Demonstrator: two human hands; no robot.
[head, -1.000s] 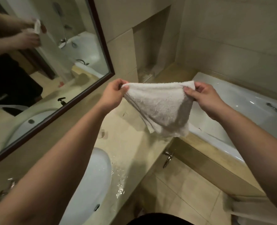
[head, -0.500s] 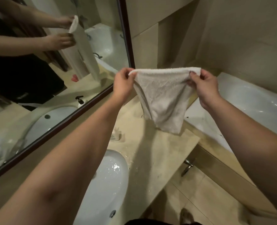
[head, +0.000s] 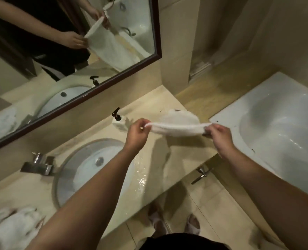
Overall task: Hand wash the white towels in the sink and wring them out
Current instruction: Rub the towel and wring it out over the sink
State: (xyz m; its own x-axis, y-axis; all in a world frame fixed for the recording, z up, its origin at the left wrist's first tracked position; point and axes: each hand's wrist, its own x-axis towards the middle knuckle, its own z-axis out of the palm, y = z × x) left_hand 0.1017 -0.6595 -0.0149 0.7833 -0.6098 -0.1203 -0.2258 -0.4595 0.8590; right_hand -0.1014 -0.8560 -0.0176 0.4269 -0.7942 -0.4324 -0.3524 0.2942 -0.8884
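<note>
Item: white terry-cloth towel [head: 176, 128], stretched over the beige stone counter's [head: 167, 159] right end; your left hand [head: 138, 131] and right hand [head: 217, 132] each pinch a corner; risk: thin pinches slipping on wet cloth, towel dropping floorward.

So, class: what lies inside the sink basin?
The sink shows a metal drain and wet white porcelain; no towel is visible in it. The left forearm covers its near right part, so that area cannot be seen.
</note>
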